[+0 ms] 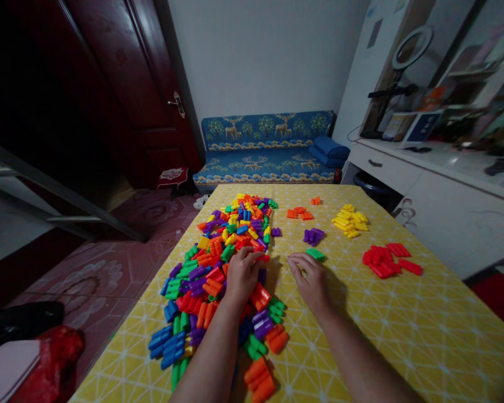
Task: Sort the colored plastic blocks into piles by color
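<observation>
My left hand is over the right side of a heap of mixed plastic building blocks, ribbed pieces in red, orange, yellow, green, blue and purple. Its fingers are closed on a red block that sticks out past the fingertips. To the right, my right hand hovers low above the tablecloth, thumb and fingertips drawn together with nothing visible in them. Just beyond its knuckles lies a green block. Past that sits a small purple group.
Sorted by colour on the yellow patterned tablecloth are a yellow pile, a red pile and orange blocks. A blue sofa stands beyond the table, a white cabinet at right.
</observation>
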Available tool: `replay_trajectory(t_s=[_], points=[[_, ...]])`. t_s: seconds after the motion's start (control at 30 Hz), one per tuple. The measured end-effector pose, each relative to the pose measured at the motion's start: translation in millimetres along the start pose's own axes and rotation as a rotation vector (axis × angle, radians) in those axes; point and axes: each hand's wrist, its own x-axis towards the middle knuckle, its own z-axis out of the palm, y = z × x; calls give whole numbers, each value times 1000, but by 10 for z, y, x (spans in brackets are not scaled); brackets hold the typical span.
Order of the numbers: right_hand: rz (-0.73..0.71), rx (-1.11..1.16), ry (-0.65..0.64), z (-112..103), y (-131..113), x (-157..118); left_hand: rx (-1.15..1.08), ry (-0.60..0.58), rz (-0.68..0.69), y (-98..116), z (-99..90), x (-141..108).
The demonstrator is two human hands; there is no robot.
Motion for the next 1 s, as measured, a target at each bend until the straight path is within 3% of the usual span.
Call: replay_trajectory(t_s=[0.1,0.23,0.47,0.6,0.7,0.8,0.9,0.97,1.0], points=[[12,54,-26,24,-91,-4,-254,56,78,52,-5,-14],[38,176,-96,67,-230,-15,-432,-49,138,147,-26,-35],[24,262,-90,100,-289,-21,-446,-133,158,186,-49,-58],[98,261,-24,61,-254,0,-406,-71,118,175,-36,-72],[313,271,222,-96,-102,76,-373,27,76,157,-27,-72],[473,360,666,-390,264,162,-361,72,46,148,-24,-65],[483,332,1066,-721,755,182,-345,70,44,156,-29,-59],[408,135,1128,-888,1036,153,-333,63,55,166,-34,-55],[353,40,1073,-942,1140,132,-328,61,63,169,-35,-54]])
